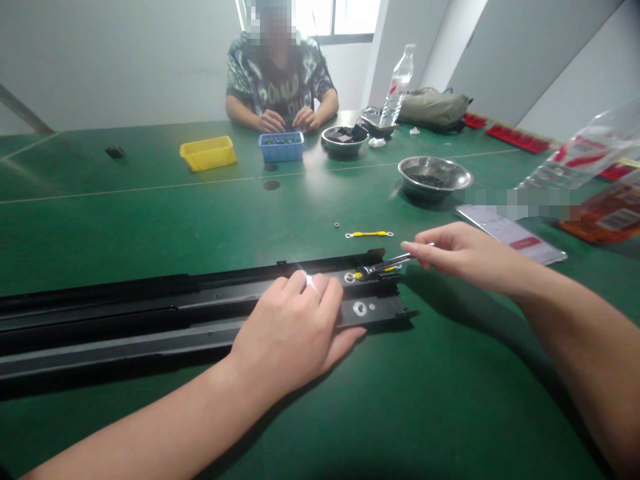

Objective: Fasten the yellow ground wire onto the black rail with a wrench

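Observation:
A long black metal rail [150,313] lies across the green table [150,220] in front of me. My left hand [293,333] rests palm down on the rail near its right end, fingers curled over it. My right hand [463,253] grips the handle of a small metal wrench [383,267], whose head sits on a fastener at the rail's right end, next to a yellow wire lug. A loose yellow wire with ring terminals [369,234] and a small nut [337,225] lie just beyond the rail.
A steel bowl [435,175] of small parts stands at the right. Farther off are a yellow tray [208,153], a blue tray [281,146], another bowl [345,140] and a water bottle [398,85]. A person sits across the table with both hands at the blue tray. A phone [510,235] lies at the right.

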Action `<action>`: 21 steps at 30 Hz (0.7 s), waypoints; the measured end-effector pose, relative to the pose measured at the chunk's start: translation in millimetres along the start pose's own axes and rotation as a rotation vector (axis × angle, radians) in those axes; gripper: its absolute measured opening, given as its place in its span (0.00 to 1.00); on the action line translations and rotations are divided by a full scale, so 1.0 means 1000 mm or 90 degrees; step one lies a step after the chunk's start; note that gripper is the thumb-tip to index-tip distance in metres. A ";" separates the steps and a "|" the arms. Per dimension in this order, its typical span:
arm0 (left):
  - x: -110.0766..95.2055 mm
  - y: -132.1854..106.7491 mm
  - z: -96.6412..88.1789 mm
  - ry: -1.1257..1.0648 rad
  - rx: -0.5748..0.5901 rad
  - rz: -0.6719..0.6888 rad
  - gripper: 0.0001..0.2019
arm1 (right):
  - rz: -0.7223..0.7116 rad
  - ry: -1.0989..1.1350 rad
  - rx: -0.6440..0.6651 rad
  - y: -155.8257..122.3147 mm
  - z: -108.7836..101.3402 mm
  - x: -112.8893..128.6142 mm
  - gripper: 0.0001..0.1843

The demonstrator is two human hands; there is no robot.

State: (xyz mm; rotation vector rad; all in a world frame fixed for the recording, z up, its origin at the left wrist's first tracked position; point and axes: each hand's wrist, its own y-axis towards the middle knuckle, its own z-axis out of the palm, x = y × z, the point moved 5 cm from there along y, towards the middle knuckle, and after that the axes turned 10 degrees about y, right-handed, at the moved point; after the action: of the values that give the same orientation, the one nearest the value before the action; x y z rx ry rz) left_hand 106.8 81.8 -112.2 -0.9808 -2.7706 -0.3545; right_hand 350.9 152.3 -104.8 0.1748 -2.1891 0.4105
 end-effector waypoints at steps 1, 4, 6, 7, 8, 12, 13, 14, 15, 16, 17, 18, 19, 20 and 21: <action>0.000 0.000 0.000 -0.003 0.000 0.000 0.23 | -0.011 -0.008 -0.027 0.000 -0.002 0.001 0.31; 0.000 -0.001 0.000 -0.005 0.005 -0.001 0.23 | -0.044 -0.020 -0.078 0.000 -0.007 0.004 0.31; 0.001 -0.001 0.000 -0.004 0.008 -0.001 0.23 | -0.069 -0.016 -0.093 -0.001 -0.007 0.008 0.30; 0.001 -0.001 0.001 -0.003 0.009 -0.001 0.23 | -0.077 -0.012 -0.096 -0.001 -0.005 0.010 0.30; 0.001 -0.001 0.001 -0.004 0.009 -0.001 0.23 | -0.081 -0.009 -0.094 -0.001 -0.003 0.011 0.30; 0.000 0.000 0.002 -0.004 0.006 -0.002 0.23 | -0.094 -0.008 -0.087 0.001 0.007 0.014 0.31; 0.000 0.000 0.002 -0.004 0.005 -0.002 0.23 | -0.098 -0.009 -0.087 0.001 0.009 0.015 0.31; 0.000 0.000 0.002 -0.003 0.003 -0.001 0.23 | -0.100 -0.010 -0.088 0.002 0.010 0.014 0.31; 0.000 0.000 0.002 -0.004 0.001 -0.001 0.23 | -0.100 -0.010 -0.088 0.003 0.011 0.014 0.31; 0.000 0.000 0.002 -0.005 -0.001 0.000 0.23 | -0.098 -0.010 -0.087 0.003 0.012 0.013 0.31; 0.000 0.000 0.002 -0.006 -0.002 0.000 0.23 | -0.097 -0.010 -0.087 0.003 0.013 0.013 0.31; 0.000 0.000 0.002 -0.006 -0.004 0.001 0.23 | -0.096 -0.011 -0.088 0.004 0.013 0.013 0.30; 0.000 0.000 0.001 -0.007 -0.005 0.001 0.23 | -0.096 -0.011 -0.088 0.004 0.013 0.013 0.30; 0.000 0.000 0.001 -0.008 -0.005 0.001 0.23 | -0.096 -0.012 -0.089 0.004 0.013 0.013 0.30; 0.001 0.000 0.001 -0.009 -0.007 0.001 0.23 | -0.095 -0.012 -0.090 0.004 0.014 0.013 0.30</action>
State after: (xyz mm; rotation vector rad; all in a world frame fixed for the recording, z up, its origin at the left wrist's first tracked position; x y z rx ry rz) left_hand 106.1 82.4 -113.1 -0.9912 -2.7828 -0.3635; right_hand 331.6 151.3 -102.7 0.2627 -2.1965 0.1706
